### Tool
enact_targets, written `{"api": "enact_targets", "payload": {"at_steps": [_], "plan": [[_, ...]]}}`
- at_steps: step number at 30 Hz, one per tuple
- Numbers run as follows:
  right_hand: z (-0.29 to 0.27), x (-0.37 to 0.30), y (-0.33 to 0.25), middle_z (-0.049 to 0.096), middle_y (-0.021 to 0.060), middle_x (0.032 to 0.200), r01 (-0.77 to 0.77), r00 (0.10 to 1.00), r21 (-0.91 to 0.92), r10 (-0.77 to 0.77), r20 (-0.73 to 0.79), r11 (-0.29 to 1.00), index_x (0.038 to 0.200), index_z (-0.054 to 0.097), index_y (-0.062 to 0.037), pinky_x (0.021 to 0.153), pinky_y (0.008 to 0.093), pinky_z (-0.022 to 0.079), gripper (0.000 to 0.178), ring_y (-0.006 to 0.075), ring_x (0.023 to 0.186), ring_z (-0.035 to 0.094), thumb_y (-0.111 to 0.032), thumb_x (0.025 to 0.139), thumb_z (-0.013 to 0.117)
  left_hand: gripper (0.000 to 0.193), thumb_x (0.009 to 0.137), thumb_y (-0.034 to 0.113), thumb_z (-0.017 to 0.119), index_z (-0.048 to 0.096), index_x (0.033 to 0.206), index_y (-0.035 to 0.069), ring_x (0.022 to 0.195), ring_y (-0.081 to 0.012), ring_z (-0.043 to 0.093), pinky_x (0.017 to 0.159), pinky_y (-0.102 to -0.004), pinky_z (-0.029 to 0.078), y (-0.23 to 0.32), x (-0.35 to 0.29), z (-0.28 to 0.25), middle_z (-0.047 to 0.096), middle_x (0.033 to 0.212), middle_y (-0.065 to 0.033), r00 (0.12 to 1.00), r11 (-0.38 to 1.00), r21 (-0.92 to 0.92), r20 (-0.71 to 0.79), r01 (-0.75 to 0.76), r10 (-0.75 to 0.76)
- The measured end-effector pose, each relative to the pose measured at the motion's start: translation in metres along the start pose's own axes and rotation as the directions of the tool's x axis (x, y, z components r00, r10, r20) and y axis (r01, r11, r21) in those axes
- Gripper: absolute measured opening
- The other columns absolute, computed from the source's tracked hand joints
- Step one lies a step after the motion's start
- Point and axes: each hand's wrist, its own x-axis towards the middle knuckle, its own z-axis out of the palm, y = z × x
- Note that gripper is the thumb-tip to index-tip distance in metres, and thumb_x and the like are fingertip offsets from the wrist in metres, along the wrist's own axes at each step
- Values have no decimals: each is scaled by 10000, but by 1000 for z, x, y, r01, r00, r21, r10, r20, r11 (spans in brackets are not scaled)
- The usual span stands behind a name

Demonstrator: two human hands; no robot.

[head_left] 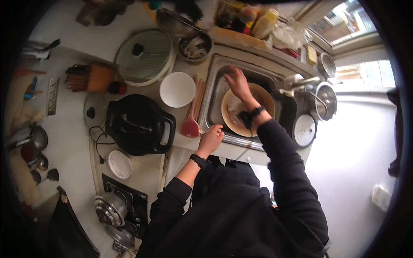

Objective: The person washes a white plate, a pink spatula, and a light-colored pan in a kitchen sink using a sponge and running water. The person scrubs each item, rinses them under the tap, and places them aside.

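My right hand [238, 81] reaches over the metal sink [214, 105], fingers apart, with nothing visible in it. Beneath that wrist, a tan round basin [269, 101] sits in the sink, holding what looks like cloudy, foamy liquid. A black band circles the wrist, and a small dark object [245, 119] shows beside it over the basin. Close to the sink's near left corner is my left hand [211, 139], its fingers loosely bent and no object seen in them. A pink spatula [190, 128] lies just left of it, next to wooden chopsticks [200, 99].
Left of the sink stand a white bowl [177, 89], a black electric pan [137, 103] and a large glass-lidded pan [148, 51]. The faucet [287, 91] and a steel pot [325, 101] are at the right. Bottles [265, 24] line the back ledge.
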Motion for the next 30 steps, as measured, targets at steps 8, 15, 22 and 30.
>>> {"api": "enact_targets", "payload": {"at_steps": [8, 15, 22, 30], "plan": [[-169, -289, 106, 561, 165, 1279, -269, 903, -760, 429, 15, 592, 1320, 527, -38, 993, 468, 453, 549, 332, 1200, 538, -167, 811, 685, 258, 932, 143, 617, 618, 1152, 10, 796, -223, 686, 729, -346, 547, -9, 8, 33, 684, 985, -120, 980, 1000, 19, 201, 5, -8], [-186, -306, 154, 633, 106, 961, -131, 895, -851, 430, 119, 508, 1051, 543, -58, 779, 460, 517, 220, 299, 947, 659, -64, 837, 594, 261, 919, 176, 617, 629, 1140, 39, 847, -263, 696, 763, -387, 551, -1, -1, 51, 692, 1009, -111, 966, 992, 123, 257, 4, -36], [-207, -287, 118, 679, 234, 835, -188, 808, -663, 498, 315, 725, 975, 532, 26, 702, 503, 538, 343, 403, 848, 680, -312, 972, 589, 277, 932, 160, 618, 622, 1154, -6, 874, -239, 687, 797, -353, 542, 14, -16, 66, 691, 1008, -129, 956, 994, 105, 289, 18, -48], [-210, -286, 89, 487, -17, 660, -903, 326, 45, 614, 719, 427, 943, 614, -48, 491, 270, 438, 355, 85, 534, 500, -386, 1034, 555, 272, 929, 156, 624, 629, 1158, 9, 881, -236, 682, 802, -352, 540, 9, -34, 63, 687, 1024, -125, 967, 994, 98, 245, 47, -70]]}}
